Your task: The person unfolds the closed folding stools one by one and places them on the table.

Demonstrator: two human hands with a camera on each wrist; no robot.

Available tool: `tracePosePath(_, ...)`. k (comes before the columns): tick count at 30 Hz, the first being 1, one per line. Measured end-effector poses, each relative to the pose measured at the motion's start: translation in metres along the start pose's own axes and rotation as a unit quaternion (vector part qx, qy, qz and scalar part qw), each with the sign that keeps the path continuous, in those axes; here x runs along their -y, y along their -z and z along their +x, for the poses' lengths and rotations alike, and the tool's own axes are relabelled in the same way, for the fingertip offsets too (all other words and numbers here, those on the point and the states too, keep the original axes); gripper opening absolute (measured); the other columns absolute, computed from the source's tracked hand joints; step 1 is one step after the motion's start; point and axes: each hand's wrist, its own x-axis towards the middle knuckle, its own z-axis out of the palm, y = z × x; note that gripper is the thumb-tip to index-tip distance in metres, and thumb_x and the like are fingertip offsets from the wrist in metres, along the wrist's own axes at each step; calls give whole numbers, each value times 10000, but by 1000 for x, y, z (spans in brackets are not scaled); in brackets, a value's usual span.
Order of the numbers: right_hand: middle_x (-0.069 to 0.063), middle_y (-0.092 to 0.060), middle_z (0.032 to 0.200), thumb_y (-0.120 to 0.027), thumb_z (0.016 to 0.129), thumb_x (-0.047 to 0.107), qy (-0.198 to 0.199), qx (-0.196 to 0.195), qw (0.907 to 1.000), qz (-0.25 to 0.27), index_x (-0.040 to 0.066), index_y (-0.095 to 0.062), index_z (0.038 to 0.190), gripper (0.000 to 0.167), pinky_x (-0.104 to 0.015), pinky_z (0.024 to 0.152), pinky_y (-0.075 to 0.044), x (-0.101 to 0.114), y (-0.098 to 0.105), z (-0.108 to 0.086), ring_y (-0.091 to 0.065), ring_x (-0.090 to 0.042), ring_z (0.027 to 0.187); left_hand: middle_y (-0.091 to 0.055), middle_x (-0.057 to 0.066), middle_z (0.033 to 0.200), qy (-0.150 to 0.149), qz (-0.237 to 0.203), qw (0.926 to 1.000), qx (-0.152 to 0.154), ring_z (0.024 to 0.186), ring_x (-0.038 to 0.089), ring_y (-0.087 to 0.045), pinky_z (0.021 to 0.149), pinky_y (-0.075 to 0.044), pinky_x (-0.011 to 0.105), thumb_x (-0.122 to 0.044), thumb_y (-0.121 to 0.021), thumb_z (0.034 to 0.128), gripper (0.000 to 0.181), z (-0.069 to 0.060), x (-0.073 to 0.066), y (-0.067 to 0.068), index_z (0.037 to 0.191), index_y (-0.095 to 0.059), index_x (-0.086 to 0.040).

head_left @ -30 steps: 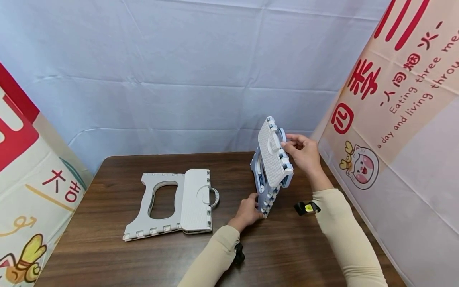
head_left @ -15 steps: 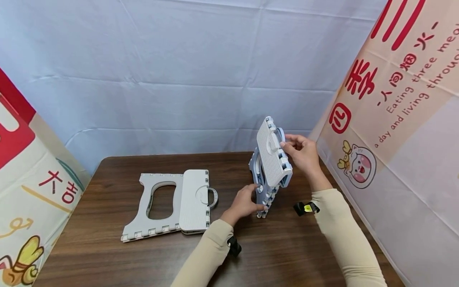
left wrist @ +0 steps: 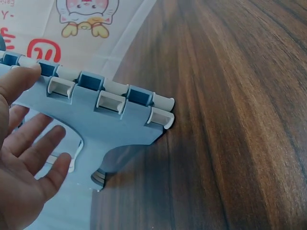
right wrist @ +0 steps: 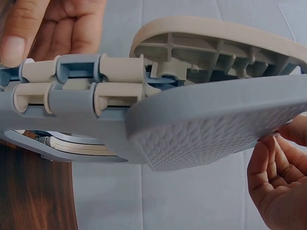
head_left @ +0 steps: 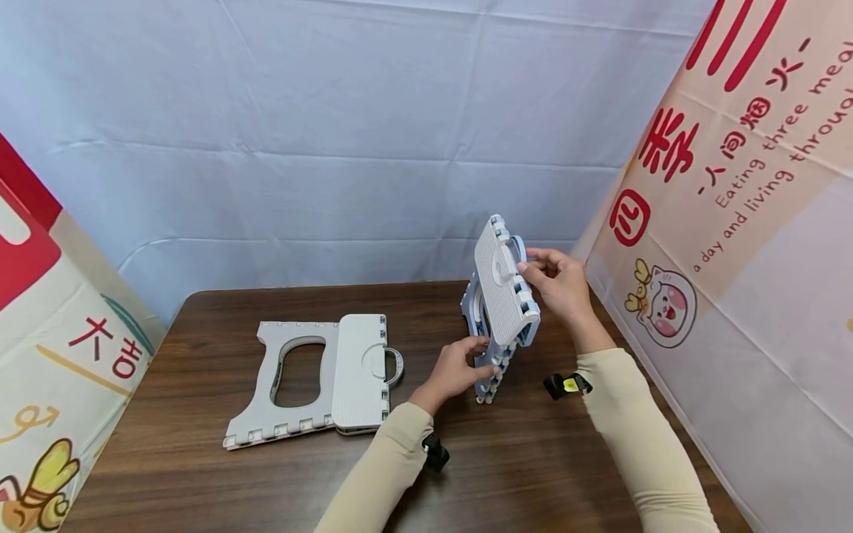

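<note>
A blue-and-white folding step stool (head_left: 504, 289), partly folded, stands tilted at the table's right rear, its hinged seat slanting above its leg panel. My right hand (head_left: 560, 289) pinches the seat by its handle edge between thumb and fingers. On the lower panel, my left hand (head_left: 460, 366) touches the hinged edge with its thumb (left wrist: 21, 79); its other fingers spread loosely beside the panel's cut-out. A second folding step stool (head_left: 360, 370), white and grey, lies flat to the left, its loop handle pointing right. Part of the right fingertips is hidden behind the seat in the right wrist view.
The dark wooden table (head_left: 200, 481) ends at a back edge against a pale cloth (head_left: 300, 148). A printed cloth (head_left: 726, 244) closes off the right side, close to my right arm. Another printed cloth (head_left: 80, 355) hangs at the left.
My left hand has slid up from the foot of the blue-and-white stool, its fingers now looser and more spread. The right hand keeps its hold. Both stools shift only slightly leftward in view.
</note>
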Motion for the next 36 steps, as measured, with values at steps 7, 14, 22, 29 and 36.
tracePosePath(7, -116, -629, 892, -647, 891, 160, -88, -26, 9999, -139, -33, -615, 1168, 339, -186, 559, -426, -24, 0, 9, -522, -111, 700, -652, 43, 1097, -7, 89, 10000, -45, 986, 170, -621, 781, -484, 221, -227, -742, 810, 498, 1, 0, 0, 1254, -579, -71)
tracePosePath(14, -137, -633, 921, -651, 889, 182, 3, -12, 10000, -81, -18, -616, 1175, 351, -191, 585, -431, -25, 1, 9, -538, -117, 733, -640, 43, 1126, 39, 79, 10000, -25, 987, 151, -617, 788, -479, 218, -228, -746, 806, 487, 2, -1, 1, 1242, -591, -76)
tracePosePath(22, -207, -588, 1109, -600, 919, 154, 298, 482, 9977, 380, -41, -555, 1250, 387, -199, 690, -487, -33, 17, -5, -572, -97, 858, -657, 98, 1086, -109, 170, 9998, 33, 961, 136, -625, 794, -483, 235, -219, -746, 805, 472, 4, -4, -1, 1231, -600, -75)
tracePosePath(29, -280, -533, 1182, -559, 930, 85, 440, 997, 9923, 584, -77, -457, 1321, 435, -177, 775, -447, -35, 21, -17, -538, -98, 984, -662, 104, 1070, -68, 164, 9998, -5, 944, 141, -631, 779, -482, 219, -219, -755, 797, 453, 3, -3, -2, 1207, -616, -84)
tracePosePath(36, -201, -514, 1237, -531, 945, 89, 411, 1049, 9897, 888, -67, -450, 1331, 425, -168, 840, -413, -52, 22, -22, -497, -107, 1069, -663, 94, 1063, 112, 167, 9998, 61, 928, 127, -630, 770, -484, 222, -253, -767, 781, 466, 5, -2, -1, 1196, -622, -98)
